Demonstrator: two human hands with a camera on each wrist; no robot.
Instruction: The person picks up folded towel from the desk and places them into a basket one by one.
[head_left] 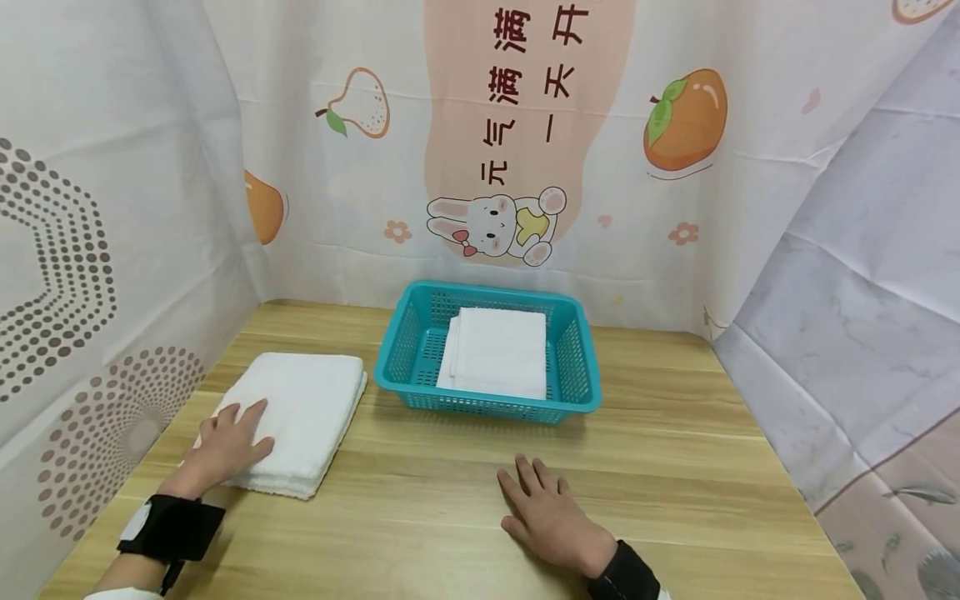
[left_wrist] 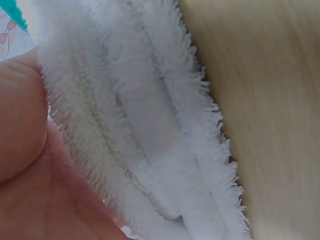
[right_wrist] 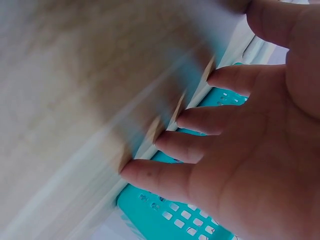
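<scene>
A folded stack of white, fluffy towels [head_left: 307, 408] lies at the left of the wooden table. On its near left part rests my left hand [head_left: 225, 447], fingers spread and slightly bent. The left wrist view shows the layered towel edges [left_wrist: 150, 125] close beside the palm and thumb. My right hand [head_left: 551, 521] touches the tabletop in front of the teal basket, fingers extended and apart. In the right wrist view its fingertips meet the wood, with part of the basket [right_wrist: 145, 212] behind them. Nothing is held in that hand.
The teal perforated basket [head_left: 390, 390] stands at the back middle of the table [head_left: 405, 508], with folded white cloth [head_left: 501, 354] inside. A printed curtain [head_left: 360, 208] hangs behind the table, and more patterned fabric [head_left: 172, 292] borders the left side.
</scene>
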